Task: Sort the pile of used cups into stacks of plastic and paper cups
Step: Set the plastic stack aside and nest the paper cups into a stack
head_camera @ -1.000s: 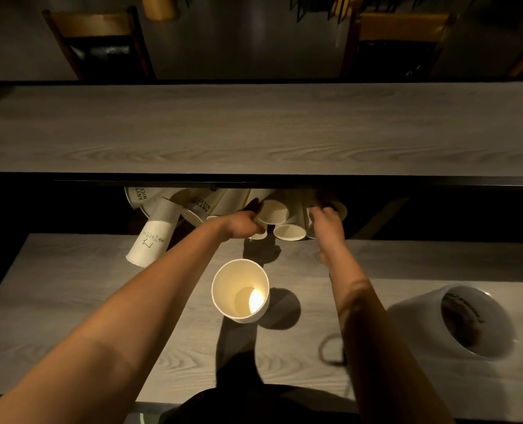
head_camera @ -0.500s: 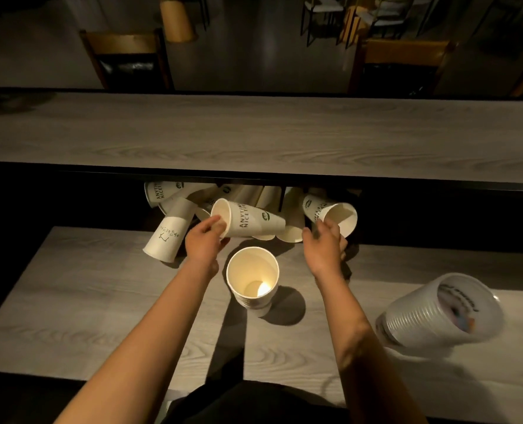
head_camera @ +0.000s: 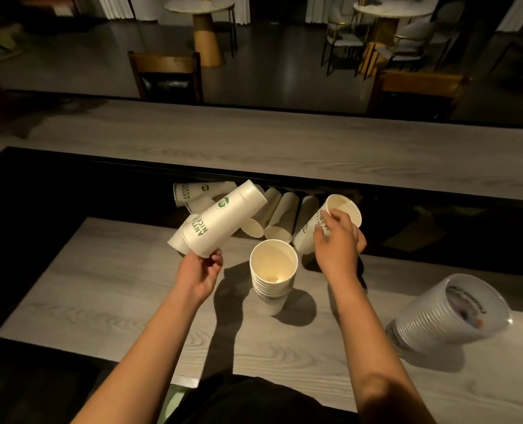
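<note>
Head view: two paper cups are being gathered for the paper stack (head_camera: 273,275), which stands upright on the worktop (head_camera: 107,289). Left of the stack, the left hand (head_camera: 199,272) grips a tilted printed cup (head_camera: 223,220) by its rim. Just right of the stack, the right hand (head_camera: 337,243) is closed around another cup (head_camera: 339,212). Behind the stack lies the remaining pile (head_camera: 272,215); far right of it stands the plastic stack (head_camera: 446,313). Next, each held cup would need righting, mouth up, and nesting into the stack.

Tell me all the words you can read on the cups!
"ANYTI… NICE…" in green, partly hidden, on the white paper cup in the left hand.
"ANYTI… NICE…" on the white paper cup lying at the back.
Green print on the right hand's cup: covered, unreadable.
Print inside the clear plastic cup stack: blurred.
</note>
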### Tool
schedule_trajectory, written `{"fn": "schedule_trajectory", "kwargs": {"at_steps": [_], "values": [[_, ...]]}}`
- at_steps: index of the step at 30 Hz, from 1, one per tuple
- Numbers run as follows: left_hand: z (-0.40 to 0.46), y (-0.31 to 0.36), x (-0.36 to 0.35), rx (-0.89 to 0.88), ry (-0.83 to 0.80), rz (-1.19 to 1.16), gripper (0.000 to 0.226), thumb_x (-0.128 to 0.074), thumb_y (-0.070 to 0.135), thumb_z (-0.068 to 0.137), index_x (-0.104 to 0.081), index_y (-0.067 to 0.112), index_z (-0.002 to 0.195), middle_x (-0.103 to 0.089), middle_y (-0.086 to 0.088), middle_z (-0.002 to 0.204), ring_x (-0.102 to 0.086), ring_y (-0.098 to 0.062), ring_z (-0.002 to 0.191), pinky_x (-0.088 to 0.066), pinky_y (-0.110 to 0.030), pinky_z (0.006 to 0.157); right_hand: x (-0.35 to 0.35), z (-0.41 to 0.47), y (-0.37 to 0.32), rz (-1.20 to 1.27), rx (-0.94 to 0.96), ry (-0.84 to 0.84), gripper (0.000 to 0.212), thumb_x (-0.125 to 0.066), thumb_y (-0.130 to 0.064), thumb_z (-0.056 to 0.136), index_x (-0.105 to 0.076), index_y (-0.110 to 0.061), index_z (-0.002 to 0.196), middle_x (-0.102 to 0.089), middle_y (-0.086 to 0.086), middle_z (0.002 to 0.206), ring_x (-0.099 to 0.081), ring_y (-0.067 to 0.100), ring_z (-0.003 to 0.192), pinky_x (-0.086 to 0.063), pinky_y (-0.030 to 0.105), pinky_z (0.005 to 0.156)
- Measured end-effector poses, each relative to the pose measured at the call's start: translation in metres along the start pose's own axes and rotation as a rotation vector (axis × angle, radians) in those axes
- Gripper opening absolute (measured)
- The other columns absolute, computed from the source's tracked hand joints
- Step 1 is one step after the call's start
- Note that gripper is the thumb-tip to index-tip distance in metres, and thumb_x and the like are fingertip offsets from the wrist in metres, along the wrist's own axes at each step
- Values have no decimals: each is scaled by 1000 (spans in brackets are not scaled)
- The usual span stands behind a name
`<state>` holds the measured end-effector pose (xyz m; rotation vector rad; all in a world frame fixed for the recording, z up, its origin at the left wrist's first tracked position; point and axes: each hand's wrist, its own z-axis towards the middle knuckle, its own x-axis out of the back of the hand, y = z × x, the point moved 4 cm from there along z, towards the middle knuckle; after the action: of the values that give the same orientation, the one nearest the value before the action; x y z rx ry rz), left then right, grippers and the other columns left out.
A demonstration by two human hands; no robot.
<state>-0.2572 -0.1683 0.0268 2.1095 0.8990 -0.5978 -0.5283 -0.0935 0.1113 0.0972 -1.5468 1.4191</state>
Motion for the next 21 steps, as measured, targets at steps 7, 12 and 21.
{"fn": "schedule_trajectory", "kwargs": {"at_steps": [7, 12, 21], "values": [[-29, 30, -12, -94, -214, 139, 44, -37, -1, 97, -57, 12, 134, -66, -13, 95, -50, -7, 55, -35, -13, 38, 9, -3, -12, 126, 3, -49, 30, -56, -18, 103, -70, -23, 129, -55, -12, 141, -43, 28, 131, -30, 34, 110], [-56, 68, -34, -338, -232, 535, 33, -42, -5, 94, -70, 6, 108, -73, -10, 85, -45, -7, 50, -33, -16, 43, 16, 0, -17, 170, 61, -62, 25, -60, -16, 100, -76, -22, 119, -63, -10, 130, -56, 26, 122, -44, 49, 108], [-104, 81, -94, -612, -254, 879, 30, -59, -4, 84, -81, 16, 89, -74, -5, 87, -62, -13, 70, -46, -25, 56, 39, -6, -37, 162, 88, -48, 34, -66, -16, 93, -69, -48, 83, -58, -34, 93, -63, 16, 110, -49, 51, 99]]}}
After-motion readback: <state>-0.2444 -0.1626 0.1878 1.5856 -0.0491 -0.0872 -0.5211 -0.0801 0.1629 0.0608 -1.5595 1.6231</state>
